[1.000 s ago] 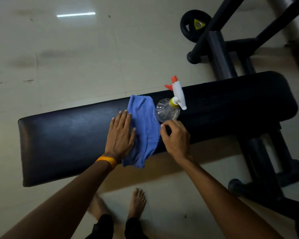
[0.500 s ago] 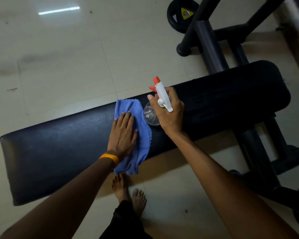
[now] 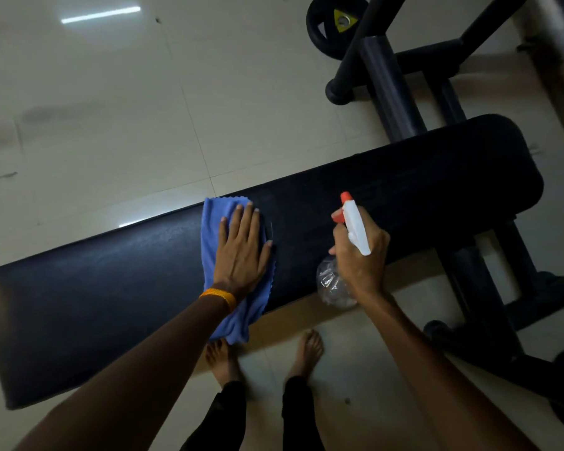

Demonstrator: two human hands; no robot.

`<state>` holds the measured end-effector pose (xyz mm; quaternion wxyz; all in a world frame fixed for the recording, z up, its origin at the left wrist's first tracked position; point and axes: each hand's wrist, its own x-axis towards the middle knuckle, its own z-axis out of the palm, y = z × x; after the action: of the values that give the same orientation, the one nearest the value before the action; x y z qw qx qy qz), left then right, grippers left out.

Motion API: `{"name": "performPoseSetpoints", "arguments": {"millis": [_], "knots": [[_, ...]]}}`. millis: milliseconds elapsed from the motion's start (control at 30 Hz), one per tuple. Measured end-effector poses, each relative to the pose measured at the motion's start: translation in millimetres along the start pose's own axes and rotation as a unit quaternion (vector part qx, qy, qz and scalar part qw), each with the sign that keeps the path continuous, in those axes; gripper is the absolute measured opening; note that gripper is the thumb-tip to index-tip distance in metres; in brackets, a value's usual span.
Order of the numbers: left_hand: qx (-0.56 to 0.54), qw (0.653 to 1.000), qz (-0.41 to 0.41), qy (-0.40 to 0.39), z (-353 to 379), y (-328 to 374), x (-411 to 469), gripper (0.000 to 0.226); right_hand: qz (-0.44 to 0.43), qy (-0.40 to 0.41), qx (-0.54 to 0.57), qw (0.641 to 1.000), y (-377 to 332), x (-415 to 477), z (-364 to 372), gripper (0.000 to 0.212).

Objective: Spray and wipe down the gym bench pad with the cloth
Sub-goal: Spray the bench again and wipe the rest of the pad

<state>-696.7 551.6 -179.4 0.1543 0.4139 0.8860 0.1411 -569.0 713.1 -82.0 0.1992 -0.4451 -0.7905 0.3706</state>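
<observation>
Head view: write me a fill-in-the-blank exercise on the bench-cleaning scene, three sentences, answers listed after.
1. The left hand lies flat on a ____ cloth spread over the bench pad.
2. The right hand holds a clear spray bottle whose nozzle tip is ____.
3. An ____ band circles the left wrist.

Missing words: blue; red; orange
</observation>
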Motion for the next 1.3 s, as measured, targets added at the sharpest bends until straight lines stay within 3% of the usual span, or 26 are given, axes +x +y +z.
{"name": "performPoseSetpoints", "arguments": {"millis": [300, 500, 700, 967, 1133, 1300], "knots": [[0.076, 0.997, -0.031, 0.001, 23.2, 2.2, 0.4, 0.075, 0.021, -0.167, -0.184, 0.968, 12.8, -2.1, 9.3, 0.03], [0.087, 0.996, -0.035, -0.002, 23.5, 4.6, 0.2, 0.076, 0.046, -0.203, -0.23, 0.951, 31.9, -6.4, 1.6, 0.034], [0.056, 0.996, -0.056, 0.035, 21.3, 27.4, 3.8, 0.074, 0.044, -0.135, -0.172, 0.975, 52.1, 3.8, -34.5, 0.028], [-0.016, 0.995, 0.097, 0.026, 40.9, 138.7, 70.7, 0.07, 0.119, 0.008, -0.144, 0.982, 92.1, 61.4, -88.3, 0.037], [-0.016, 0.993, 0.119, 0.006, 51.3, 202.5, 126.5, 0.074, 0.151, 0.009, -0.191, 0.97, 110.8, 99.8, -102.0, 0.037], [0.028, 0.994, 0.106, -0.019, 65.7, 215.2, 155.3, 0.079, 0.15, 0.004, -0.199, 0.968, 127.7, 111.6, -111.9, 0.033]]}}
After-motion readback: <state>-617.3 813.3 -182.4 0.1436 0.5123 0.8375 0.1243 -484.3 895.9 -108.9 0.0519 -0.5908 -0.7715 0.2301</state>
